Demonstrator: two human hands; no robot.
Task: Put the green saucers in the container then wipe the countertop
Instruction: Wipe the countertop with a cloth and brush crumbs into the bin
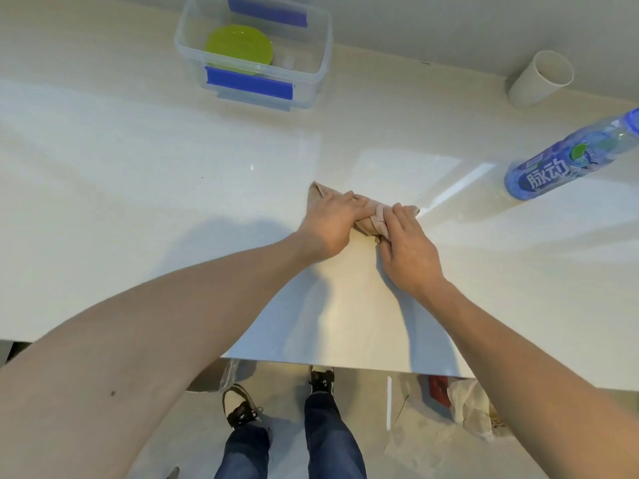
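A green saucer (pixel 238 48) lies inside the clear plastic container (pixel 320 69) with blue clips at the far middle of the countertop (pixel 138 188). A bunched pinkish-brown cloth (pixel 368 216) rests on the countertop near the middle. My left hand (pixel 333 221) presses on the cloth's left part, fingers curled over it. My right hand (pixel 406 245) grips its right part. Both hands touch each other over the cloth, which is mostly hidden beneath them.
A blue drink bottle (pixel 567 157) stands at the right. A white cup (pixel 539 79) sits at the far right by the wall. The counter's front edge runs below my arms, with my legs, shoes and floor litter beneath.
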